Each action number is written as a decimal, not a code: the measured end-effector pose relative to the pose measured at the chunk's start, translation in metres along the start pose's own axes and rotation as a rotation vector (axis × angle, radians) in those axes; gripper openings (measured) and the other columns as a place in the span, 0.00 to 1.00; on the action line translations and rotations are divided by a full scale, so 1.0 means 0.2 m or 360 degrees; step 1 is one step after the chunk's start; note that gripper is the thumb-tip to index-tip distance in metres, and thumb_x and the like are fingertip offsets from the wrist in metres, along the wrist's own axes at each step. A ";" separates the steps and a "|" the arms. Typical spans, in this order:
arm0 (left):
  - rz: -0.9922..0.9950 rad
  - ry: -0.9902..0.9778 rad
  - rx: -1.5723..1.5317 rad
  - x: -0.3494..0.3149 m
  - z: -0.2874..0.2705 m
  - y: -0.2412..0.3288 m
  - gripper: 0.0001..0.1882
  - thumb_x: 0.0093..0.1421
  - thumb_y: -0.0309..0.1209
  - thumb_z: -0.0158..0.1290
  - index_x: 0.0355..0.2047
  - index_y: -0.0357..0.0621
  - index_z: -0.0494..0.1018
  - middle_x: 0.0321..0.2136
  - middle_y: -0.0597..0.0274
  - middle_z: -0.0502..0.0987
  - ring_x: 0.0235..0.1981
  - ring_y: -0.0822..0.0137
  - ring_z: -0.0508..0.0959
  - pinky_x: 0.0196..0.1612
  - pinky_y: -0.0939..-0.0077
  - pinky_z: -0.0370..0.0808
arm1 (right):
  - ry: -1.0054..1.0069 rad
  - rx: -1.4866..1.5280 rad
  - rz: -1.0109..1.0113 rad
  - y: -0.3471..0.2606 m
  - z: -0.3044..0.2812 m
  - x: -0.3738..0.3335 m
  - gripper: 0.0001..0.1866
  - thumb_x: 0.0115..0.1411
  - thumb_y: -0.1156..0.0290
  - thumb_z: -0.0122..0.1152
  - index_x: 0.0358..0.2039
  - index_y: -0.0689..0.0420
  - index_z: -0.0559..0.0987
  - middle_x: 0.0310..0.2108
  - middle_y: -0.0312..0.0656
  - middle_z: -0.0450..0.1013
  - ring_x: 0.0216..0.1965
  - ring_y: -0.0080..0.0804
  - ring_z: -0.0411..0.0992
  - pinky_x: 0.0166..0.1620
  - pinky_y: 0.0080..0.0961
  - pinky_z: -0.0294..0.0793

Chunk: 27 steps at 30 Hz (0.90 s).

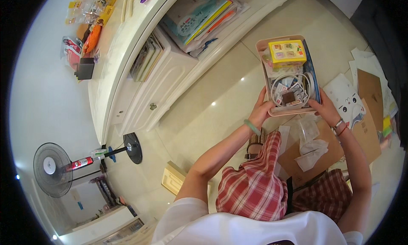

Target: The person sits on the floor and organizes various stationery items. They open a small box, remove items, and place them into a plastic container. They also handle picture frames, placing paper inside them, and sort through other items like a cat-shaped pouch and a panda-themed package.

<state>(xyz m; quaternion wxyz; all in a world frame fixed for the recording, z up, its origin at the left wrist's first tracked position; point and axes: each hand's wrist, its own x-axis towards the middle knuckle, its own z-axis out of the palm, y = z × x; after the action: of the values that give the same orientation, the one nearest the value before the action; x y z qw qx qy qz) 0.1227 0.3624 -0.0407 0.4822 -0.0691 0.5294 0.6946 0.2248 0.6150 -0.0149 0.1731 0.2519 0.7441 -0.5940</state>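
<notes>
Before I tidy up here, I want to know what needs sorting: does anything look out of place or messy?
Yes. Flattened cardboard, loose papers and a crumpled clear plastic bag lie strewn on the tiled floor. The pink box, held by the left hand and right hand, is a jumble of a coiled white cable and small packets.

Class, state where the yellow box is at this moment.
In the head view, upper right, the yellow box lies at the far end of the pink tray, beyond the coiled white cable. Both hands hold the tray's near end.

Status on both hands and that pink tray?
Left hand and right hand grip the near corners of the pink tray. It is held level above the floor, full of small items. Nothing in the way.
</notes>
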 end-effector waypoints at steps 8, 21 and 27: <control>0.0031 0.0045 -0.0144 -0.06 0.06 0.03 0.43 0.56 0.25 0.44 0.68 0.55 0.36 0.57 0.53 0.63 0.52 0.56 0.72 0.50 0.53 0.75 | -0.0045 0.1060 0.0155 0.02 0.08 -0.04 0.36 0.58 0.56 0.59 0.64 0.49 0.58 0.48 0.35 0.69 0.49 0.26 0.69 0.44 0.28 0.75; 0.0381 0.0006 0.0061 -0.06 0.39 0.72 0.33 0.60 0.36 0.48 0.64 0.54 0.49 0.54 0.60 0.66 0.53 0.59 0.71 0.53 0.55 0.72 | 0.0069 0.1142 -0.0399 -0.60 -0.30 0.08 0.21 0.61 0.58 0.55 0.49 0.57 0.73 0.39 0.35 0.71 0.40 0.26 0.72 0.45 0.29 0.76; 0.0372 0.0113 -0.0027 -0.04 0.40 0.97 0.19 0.59 0.38 0.50 0.48 0.44 0.65 0.46 0.54 0.72 0.48 0.55 0.73 0.53 0.56 0.71 | 0.0020 0.1164 -0.0575 -0.78 -0.35 0.24 0.25 0.58 0.50 0.58 0.47 0.56 0.74 0.38 0.38 0.70 0.40 0.29 0.73 0.45 0.31 0.77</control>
<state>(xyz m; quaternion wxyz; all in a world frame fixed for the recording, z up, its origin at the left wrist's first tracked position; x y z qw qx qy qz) 0.0155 0.4269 0.1272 0.3783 -0.0356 0.5449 0.7475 0.0972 0.6656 0.0996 -0.0395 0.1656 0.5171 -0.8388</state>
